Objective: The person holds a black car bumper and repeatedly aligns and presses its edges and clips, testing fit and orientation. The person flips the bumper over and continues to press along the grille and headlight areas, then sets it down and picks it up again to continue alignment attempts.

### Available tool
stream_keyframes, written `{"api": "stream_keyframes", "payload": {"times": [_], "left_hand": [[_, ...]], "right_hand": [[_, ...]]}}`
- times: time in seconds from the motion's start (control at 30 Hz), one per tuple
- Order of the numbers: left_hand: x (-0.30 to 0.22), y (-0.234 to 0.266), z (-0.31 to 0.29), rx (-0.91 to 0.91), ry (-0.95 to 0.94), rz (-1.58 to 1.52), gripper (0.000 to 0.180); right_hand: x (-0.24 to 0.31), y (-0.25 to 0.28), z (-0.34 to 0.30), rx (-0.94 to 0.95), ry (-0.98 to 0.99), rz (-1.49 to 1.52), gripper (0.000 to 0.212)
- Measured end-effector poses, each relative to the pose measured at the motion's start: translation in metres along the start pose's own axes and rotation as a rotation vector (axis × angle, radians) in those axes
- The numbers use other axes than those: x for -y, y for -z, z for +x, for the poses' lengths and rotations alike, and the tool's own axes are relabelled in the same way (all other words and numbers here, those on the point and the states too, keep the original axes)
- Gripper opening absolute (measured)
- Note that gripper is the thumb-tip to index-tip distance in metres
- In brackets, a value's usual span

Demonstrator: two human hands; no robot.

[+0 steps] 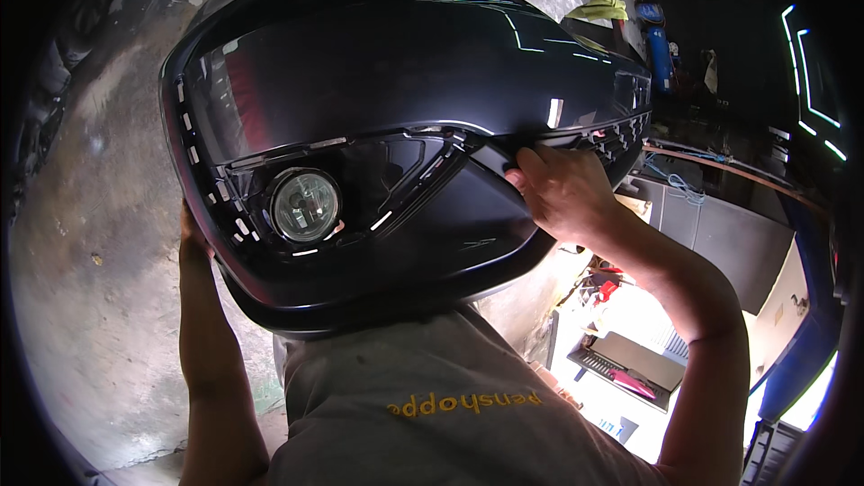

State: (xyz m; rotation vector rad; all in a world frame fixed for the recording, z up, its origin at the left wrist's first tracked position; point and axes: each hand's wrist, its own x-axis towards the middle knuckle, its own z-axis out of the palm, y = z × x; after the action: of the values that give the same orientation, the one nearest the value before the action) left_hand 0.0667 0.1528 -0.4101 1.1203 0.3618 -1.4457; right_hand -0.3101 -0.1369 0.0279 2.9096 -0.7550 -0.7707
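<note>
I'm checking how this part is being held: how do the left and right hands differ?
The right hand is in plain view across the front of the bumper, while the left hand is mostly hidden behind its edge. The right hand's fingers are curled; the left hand's cannot be made out. The right hand sits higher in the picture than the left hand. Both are bare and at the bumper.

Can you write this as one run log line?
left hand: at side edge of black bumper | right hand: curled on black bumper | round lamp: set in black bumper
</note>
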Motion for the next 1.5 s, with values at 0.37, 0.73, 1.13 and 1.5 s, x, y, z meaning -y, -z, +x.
{"api": "stream_keyframes", "payload": {"times": [0.37,0.73,1.13,1.5], "left_hand": [[0.004,-0.006,-0.009,-0.032,0.039,0.054,0.079],[0.006,0.006,-0.008,-0.045,0.028,0.085,0.079],[0.004,0.018,0.025,-0.029,0.033,0.132,0.079],[0.021,0.07,0.07,-0.079,-0.01,0.226,0.078]], "right_hand": [[-0.006,0.022,0.012,0.084,0.005,0.078,0.041],[-0.007,0.055,0.017,0.389,-0.029,-0.019,0.053],[0.023,0.016,-0.019,0.065,-0.281,0.114,0.04],[0.093,-0.091,-0.213,-0.388,-0.738,0.547,0.026]]}}
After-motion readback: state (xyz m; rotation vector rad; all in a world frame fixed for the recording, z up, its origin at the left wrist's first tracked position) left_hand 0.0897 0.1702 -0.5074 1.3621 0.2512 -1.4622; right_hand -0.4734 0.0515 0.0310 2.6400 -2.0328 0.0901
